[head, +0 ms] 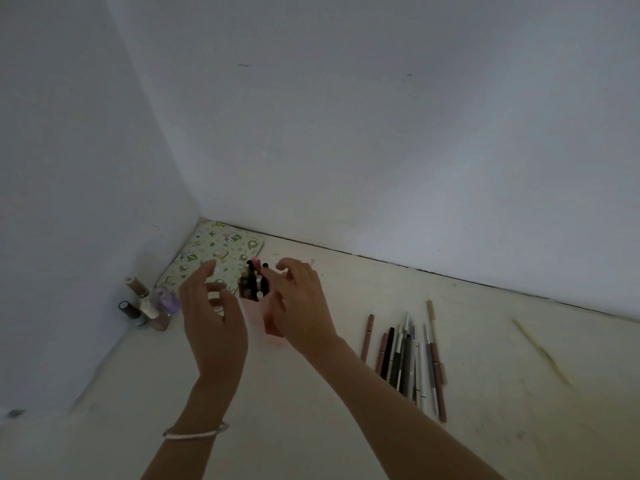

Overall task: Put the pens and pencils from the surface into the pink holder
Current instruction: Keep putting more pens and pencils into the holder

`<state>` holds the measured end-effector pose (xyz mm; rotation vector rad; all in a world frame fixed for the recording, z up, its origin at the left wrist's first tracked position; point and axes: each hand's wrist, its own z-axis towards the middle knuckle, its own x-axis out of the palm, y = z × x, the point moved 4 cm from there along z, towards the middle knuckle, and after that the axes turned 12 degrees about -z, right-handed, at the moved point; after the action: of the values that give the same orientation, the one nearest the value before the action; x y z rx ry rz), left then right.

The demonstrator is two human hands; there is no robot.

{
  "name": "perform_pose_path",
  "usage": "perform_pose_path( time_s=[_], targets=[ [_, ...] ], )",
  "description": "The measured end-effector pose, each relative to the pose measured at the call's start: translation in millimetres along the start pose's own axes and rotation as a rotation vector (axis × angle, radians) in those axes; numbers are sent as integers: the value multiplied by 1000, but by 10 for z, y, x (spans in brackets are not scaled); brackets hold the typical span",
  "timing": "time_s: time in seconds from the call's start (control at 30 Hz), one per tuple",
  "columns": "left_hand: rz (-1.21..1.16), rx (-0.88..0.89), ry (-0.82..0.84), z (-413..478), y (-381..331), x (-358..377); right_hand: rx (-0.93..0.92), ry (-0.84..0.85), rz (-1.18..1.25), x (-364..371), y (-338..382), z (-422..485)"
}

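Observation:
The pink holder (269,323) stands on the pale surface between my two hands, with several dark and light pens upright in it (255,282). My left hand (213,320) hovers just left of the holder, fingers spread, holding nothing. On the holder's right side, my right hand (301,306) has its fingertips at the tops of the pens; nothing visible is gripped. A bunch of pens and pencils (412,362) lies flat on the surface to the right. One pale pencil (540,351) lies apart at the far right.
Several nail-polish bottles (145,306) stand by the left wall. A green patterned pouch (214,258) lies in the corner behind the holder. White walls close in at the left and back.

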<state>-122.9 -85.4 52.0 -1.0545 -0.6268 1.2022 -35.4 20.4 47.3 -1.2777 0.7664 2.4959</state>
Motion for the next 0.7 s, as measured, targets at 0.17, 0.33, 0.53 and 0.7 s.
perform_pose_path(
  time_s=[0.17, 0.33, 0.53, 0.7],
  targets=[
    [-9, 176, 227, -296, -542, 674, 267, -220, 58, -561, -621, -60],
    [142, 6, 525, -722, -514, 1438, 505, -441, -3, -1425, -1600, -312],
    [682, -262, 861, -1150, 94, 1823, 767, -567, -75, -2021, -2370, -966],
    [813, -276, 1024, -1344, 277, 1902, 812, -560, -111, -1954, -2565, -1353]
  ],
)
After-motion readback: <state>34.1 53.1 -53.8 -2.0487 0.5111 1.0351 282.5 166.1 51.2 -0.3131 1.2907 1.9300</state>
